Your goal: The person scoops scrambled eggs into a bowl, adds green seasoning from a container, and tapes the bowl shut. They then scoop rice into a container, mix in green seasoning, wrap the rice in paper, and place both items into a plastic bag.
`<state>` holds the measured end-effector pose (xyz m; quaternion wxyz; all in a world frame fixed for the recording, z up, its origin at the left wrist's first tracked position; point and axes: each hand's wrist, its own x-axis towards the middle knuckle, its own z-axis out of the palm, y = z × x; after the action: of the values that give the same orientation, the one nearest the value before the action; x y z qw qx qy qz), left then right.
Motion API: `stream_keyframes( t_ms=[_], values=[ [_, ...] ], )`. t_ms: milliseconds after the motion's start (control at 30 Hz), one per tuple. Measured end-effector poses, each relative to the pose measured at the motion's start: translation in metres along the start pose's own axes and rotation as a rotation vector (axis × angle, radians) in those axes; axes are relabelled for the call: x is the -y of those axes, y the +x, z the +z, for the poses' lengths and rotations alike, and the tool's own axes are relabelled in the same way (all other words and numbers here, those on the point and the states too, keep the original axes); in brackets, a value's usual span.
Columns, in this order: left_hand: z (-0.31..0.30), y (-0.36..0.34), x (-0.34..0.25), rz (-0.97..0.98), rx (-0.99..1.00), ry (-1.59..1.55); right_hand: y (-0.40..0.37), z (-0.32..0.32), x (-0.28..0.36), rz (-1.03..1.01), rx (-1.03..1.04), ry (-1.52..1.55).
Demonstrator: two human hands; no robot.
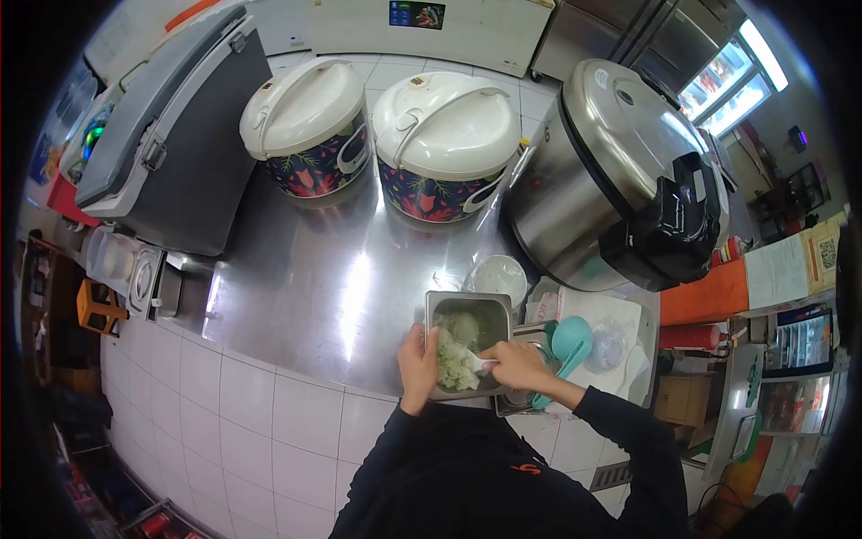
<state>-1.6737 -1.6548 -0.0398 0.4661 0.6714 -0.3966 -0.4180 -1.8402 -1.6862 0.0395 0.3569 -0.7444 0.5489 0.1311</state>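
My left hand [418, 364] grips the left wall of a deep rectangular metal container [496, 311] at the counter's front edge. Pale green, crumbly food [455, 364] lies in its lower left part, and the metal bottom shows at the upper right. In my right hand [521, 366] is the handle of a white spoon [480, 363], its head down in the food. My right fingers are closed round the handle. Just right of the container, another metal container [514, 402] sits partly under my right wrist.
Teal scoops [571, 340] and a clear bowl [607, 347] lie at the right on a white tray [634, 382]. Behind the container is a round, pale lidded tub [499, 278]. Two flowered rice cookers [310, 135], a large steel cooker [620, 162] and a grey cooler box [193, 144] line the back.
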Motion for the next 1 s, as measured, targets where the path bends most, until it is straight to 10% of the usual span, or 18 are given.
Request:
stream_keyframes(
  t_ms=[433,667,900,1000],
  values=[
    [0.004,-0.004,0.019,-0.034,-0.022,-0.060,0.010,-0.001,-0.048,-0.076,0.025,0.261],
    [-0.026,0.084,-0.003,0.061,0.296,0.280,0.008,-0.003,-0.064,-0.060,-0.042,0.306],
    [0.082,0.162,-0.025,-0.147,0.889,0.436,-0.005,0.003,-0.067,0.034,-0.041,0.463],
    [0.108,0.194,0.000,0.137,1.039,0.668,-0.013,0.004,-0.066,-0.004,-0.100,0.425]
  ],
)
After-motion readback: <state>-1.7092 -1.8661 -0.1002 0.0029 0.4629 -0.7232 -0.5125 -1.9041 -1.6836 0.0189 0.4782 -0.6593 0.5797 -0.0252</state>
